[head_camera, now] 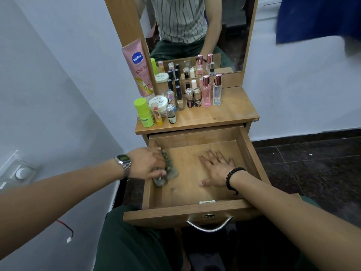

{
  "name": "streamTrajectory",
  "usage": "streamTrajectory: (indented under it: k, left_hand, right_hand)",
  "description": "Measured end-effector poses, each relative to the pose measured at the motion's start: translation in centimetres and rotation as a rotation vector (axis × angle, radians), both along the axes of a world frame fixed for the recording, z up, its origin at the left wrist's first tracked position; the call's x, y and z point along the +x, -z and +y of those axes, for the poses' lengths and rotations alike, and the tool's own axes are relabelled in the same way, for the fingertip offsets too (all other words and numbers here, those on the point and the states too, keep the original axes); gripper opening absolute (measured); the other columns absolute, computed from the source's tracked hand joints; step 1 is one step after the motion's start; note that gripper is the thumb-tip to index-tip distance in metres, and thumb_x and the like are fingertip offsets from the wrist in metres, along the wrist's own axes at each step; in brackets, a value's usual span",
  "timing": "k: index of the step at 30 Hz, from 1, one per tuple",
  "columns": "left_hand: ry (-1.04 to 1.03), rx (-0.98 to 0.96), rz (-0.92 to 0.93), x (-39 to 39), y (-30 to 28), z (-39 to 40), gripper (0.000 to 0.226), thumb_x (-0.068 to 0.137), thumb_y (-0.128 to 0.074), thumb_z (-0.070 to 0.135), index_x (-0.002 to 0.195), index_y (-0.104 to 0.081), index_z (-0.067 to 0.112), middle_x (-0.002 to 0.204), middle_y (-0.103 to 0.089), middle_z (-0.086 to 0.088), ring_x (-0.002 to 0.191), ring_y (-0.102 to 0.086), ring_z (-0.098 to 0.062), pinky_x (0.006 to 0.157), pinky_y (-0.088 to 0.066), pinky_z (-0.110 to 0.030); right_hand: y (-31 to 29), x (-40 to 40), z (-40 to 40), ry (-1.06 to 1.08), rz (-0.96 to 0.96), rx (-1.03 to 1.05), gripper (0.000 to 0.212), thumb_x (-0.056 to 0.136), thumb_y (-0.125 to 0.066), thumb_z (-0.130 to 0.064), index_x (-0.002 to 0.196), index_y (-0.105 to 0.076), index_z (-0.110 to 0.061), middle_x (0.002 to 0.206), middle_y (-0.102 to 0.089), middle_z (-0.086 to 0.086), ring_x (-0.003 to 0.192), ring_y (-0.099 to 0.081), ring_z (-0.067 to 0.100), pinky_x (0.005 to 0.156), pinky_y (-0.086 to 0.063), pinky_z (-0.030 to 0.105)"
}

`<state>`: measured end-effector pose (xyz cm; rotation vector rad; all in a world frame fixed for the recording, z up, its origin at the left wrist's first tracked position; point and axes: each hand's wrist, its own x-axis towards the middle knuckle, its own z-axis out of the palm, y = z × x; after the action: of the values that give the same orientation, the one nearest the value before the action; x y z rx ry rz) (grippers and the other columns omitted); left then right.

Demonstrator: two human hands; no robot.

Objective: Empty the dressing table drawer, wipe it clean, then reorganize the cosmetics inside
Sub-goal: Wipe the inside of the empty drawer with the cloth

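Now wiping step in hand: drawer [248,153] pulled out, emptied of cosmetics. Left hand [146,163] clamped on crumpled cloth [168,171] at drawer's left side; right hand [216,171] flat, fingers spread, pressing on drawer floor (likely steadying it). Next move probably calls for sweeping cloth across remaining floor and corners, then lifting right hand clear. Cosmetics wait on counter [224,116]: one Vaseline tube [139,69], two tall perfume bottles [207,90], one nail-polish-remover tub [158,103], one green stick [143,112]; small bottles too crowded to count.
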<state>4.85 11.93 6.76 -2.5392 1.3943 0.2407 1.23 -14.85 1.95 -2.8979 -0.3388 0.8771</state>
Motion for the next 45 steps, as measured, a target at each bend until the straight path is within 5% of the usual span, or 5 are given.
streamTrajectory:
  k: [9, 16, 26, 33, 45]
  left_hand:
    - [-0.099, -0.32, 0.144, -6.1, 1.7, 0.5, 0.053, 0.095, -0.029, 0.062, 0.064, -0.053, 0.026, 0.062, -0.053, 0.011, 0.06, -0.048, -0.005, 0.079, -0.04, -0.021]
    - [-1.004, -1.115, 0.521, -6.5, -1.0, -6.3, 0.063, 0.091, -0.031, 0.064, 0.097, -0.063, 0.01, 0.092, -0.066, -0.002, 0.084, -0.06, -0.013, 0.076, -0.046, -0.025]
    - [-0.846, -0.865, 0.421, -9.8, 0.5, -6.2, 0.027, 0.096, -0.043, 0.042, 0.107, -0.056, 0.022, 0.097, -0.062, 0.005, 0.086, -0.057, -0.008, 0.076, -0.045, -0.024]
    - [-0.739, -0.704, 0.354, -10.5, 1.0, -6.5, 0.02, 0.093, -0.049, 0.025, 0.111, -0.055, 0.029, 0.097, -0.062, 0.016, 0.086, -0.06, -0.004, 0.079, -0.052, -0.033]
    - [-0.779, -0.628, 0.386, -10.6, 0.9, -6.5, 0.026, 0.088, -0.044, 0.028, 0.108, -0.06, 0.033, 0.092, -0.067, 0.016, 0.083, -0.064, -0.006, 0.078, -0.053, -0.034]
  right_hand:
    - [-1.4, -0.5, 0.4, -0.039, 0.005, 0.101, 0.092, 0.088, -0.056, -0.054, 0.154, 0.002, -0.027, 0.161, 0.015, 0.004, 0.147, 0.013, 0.028, 0.118, -0.005, 0.053]
    - [-7.2, -3.6, 2.5, 0.204, 0.671, 1.258, 0.046, 0.09, -0.062, -0.023, 0.133, -0.044, -0.03, 0.129, -0.059, -0.002, 0.126, -0.052, 0.019, 0.104, -0.044, 0.034]
    - [-11.0, 2.9, -3.1, -0.579, -0.674, 0.048, 0.023, 0.097, -0.047, -0.024, 0.115, -0.061, -0.025, 0.108, -0.066, -0.005, 0.1, -0.058, 0.02, 0.079, -0.045, 0.03]
    - [-8.4, 4.3, -6.3, -0.638, -0.097, -0.584, 0.055, 0.087, -0.05, -0.062, 0.105, -0.068, -0.014, 0.109, -0.061, 0.001, 0.105, -0.048, 0.019, 0.086, -0.049, 0.034]
    - [-5.1, 5.5, -6.7, -0.626, -0.372, -0.745, 0.035, 0.099, -0.038, -0.03, 0.118, -0.065, -0.019, 0.126, -0.062, 0.001, 0.119, -0.05, 0.022, 0.107, -0.033, 0.037]
